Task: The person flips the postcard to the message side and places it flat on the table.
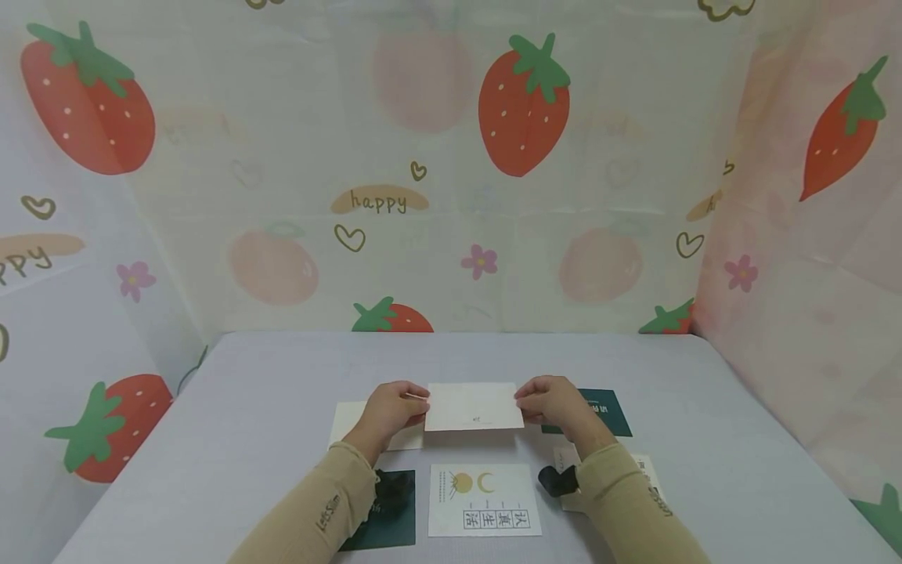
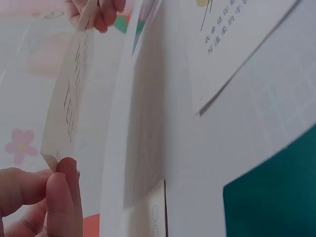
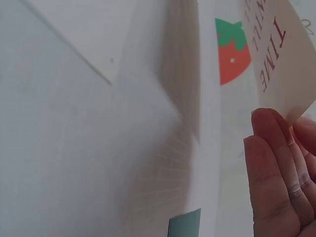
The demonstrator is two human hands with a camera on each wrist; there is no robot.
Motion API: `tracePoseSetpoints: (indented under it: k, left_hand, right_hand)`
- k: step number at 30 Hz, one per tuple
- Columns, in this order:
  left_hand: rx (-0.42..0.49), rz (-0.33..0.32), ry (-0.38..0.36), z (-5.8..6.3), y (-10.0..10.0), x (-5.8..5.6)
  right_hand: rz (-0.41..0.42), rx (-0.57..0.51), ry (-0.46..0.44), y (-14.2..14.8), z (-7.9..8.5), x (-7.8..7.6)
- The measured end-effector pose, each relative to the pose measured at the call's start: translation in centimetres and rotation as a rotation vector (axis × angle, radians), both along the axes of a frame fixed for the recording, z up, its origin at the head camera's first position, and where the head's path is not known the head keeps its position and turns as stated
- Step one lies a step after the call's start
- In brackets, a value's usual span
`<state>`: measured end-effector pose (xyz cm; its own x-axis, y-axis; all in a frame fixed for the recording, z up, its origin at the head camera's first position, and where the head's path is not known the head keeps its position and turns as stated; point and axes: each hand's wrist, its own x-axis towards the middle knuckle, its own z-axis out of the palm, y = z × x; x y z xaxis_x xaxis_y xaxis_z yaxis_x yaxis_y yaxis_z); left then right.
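Note:
A white card with small print is held up off the table, with its shadow below. My left hand pinches its left edge between thumb and fingers, and my right hand pinches the right edge. Lettering shows on the card's other face in the left wrist view; in the right wrist view, large red letters including "TIME" run along the card. Directly nearer on the table lies a white card with a yellow sun, a moon and boxed characters.
More cards lie around: a dark green card at front left, a cream card at back left partly behind my left hand, another green card at back right, and a pale card under my right forearm. A strawberry-print curtain stands behind.

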<state>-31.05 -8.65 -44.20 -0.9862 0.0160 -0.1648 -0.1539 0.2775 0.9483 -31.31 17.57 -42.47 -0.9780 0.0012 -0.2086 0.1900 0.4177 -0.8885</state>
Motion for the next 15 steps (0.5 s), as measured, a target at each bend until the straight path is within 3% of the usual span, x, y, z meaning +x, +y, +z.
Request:
tracePoseSetpoints:
  k: [15]
  left_hand:
    - [0.011, 0.075, 0.017, -0.57, 0.3, -0.4]
  right_hand:
    - [-0.056, -0.002, -0.001, -0.61, -0.22, -0.21]
